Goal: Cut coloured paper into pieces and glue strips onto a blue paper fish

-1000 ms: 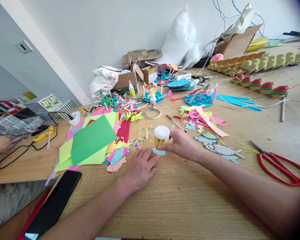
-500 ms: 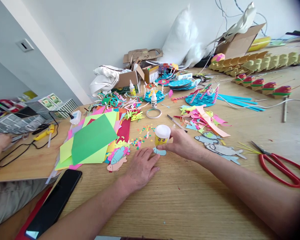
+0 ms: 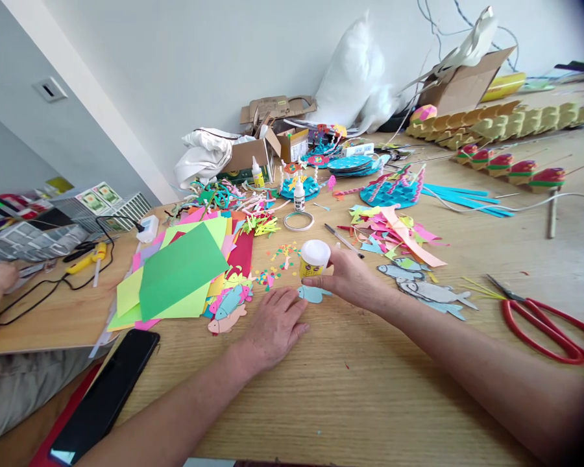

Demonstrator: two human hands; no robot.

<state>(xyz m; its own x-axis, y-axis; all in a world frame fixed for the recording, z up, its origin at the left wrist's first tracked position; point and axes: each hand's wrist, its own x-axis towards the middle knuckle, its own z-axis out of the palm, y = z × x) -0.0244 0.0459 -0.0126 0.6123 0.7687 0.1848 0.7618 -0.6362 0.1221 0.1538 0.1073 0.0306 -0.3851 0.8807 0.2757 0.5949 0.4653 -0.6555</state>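
Observation:
My right hand (image 3: pixel 348 279) is closed around a small tub (image 3: pixel 314 258) with a white top and yellow label, tilted above the table. Just below the tub lies a light blue paper fish (image 3: pixel 313 294). My left hand (image 3: pixel 276 324) lies flat on the wood with its fingers spread, the fingertips at the left end of that fish. Small paper dots (image 3: pixel 272 275) are scattered beyond my left hand. More paper fish (image 3: pixel 230 301) lie left of it, and grey-blue fish (image 3: pixel 431 290) rest beyond my right forearm.
Coloured paper sheets (image 3: pixel 182 269) and a black phone (image 3: pixel 107 395) are at the left. Red-handled scissors (image 3: pixel 545 324) lie at the right. Paper scraps (image 3: pixel 394 230), a tape ring (image 3: pixel 298 222) and a glue bottle (image 3: pixel 299 194) stand farther back. Another person's hand (image 3: pixel 0 277) is at the far left.
The tub has shifted slightly left with my right hand, and more of the blue fish's right end now shows. My left hand has barely moved.

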